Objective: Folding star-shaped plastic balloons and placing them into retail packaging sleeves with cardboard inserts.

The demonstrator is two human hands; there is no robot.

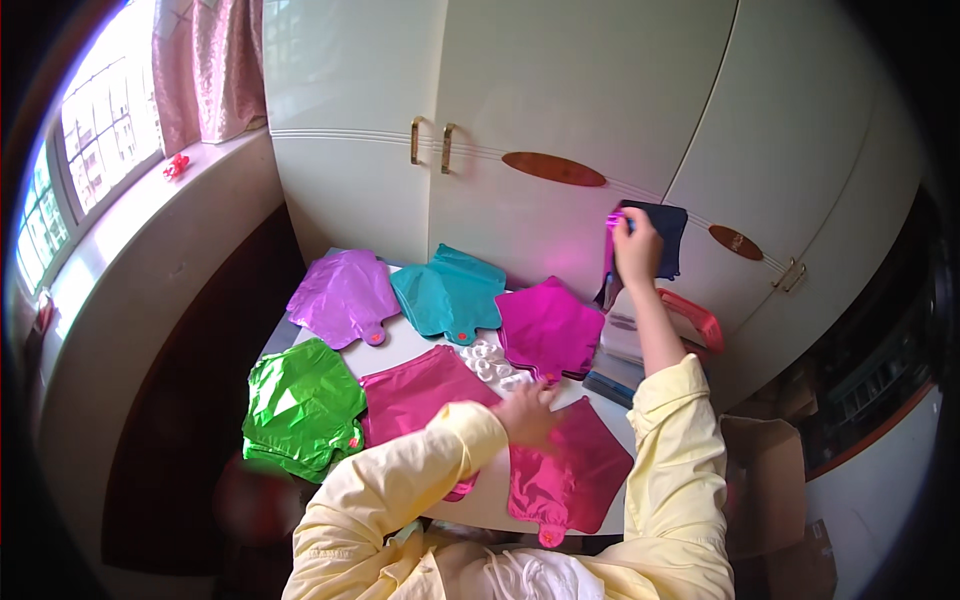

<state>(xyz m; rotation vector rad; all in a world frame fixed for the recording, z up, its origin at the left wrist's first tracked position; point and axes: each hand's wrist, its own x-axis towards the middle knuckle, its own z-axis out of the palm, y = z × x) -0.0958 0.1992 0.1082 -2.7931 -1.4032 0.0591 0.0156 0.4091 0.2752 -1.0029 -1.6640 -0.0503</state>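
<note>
Raised at the far right, my right hand (pixel 637 248) is closed on a dark blue foil piece (pixel 668 232) with a shiny magenta edge at the fingers. My left hand (pixel 527 415), smeared by motion, is over the table between two pink foil pieces; whether it holds anything is unclear. They look like flat, uninflated foil balloons with tabs. One pink balloon (pixel 575 465) lies by that hand, another pink balloon (pixel 420 385) partly under my left sleeve. Behind lie a magenta balloon (pixel 550 325), a teal balloon (pixel 450 292) and a lilac balloon (pixel 343 297). A green balloon (pixel 303 408) is at left.
White curled pieces (pixel 487 362) sit mid-table. At the right are a red-rimmed basket (pixel 705 322) and a dark flat stack (pixel 610 388). A cabinet (pixel 560 90) stands behind the white table (pixel 400 335), a cardboard box (pixel 765 480) at lower right.
</note>
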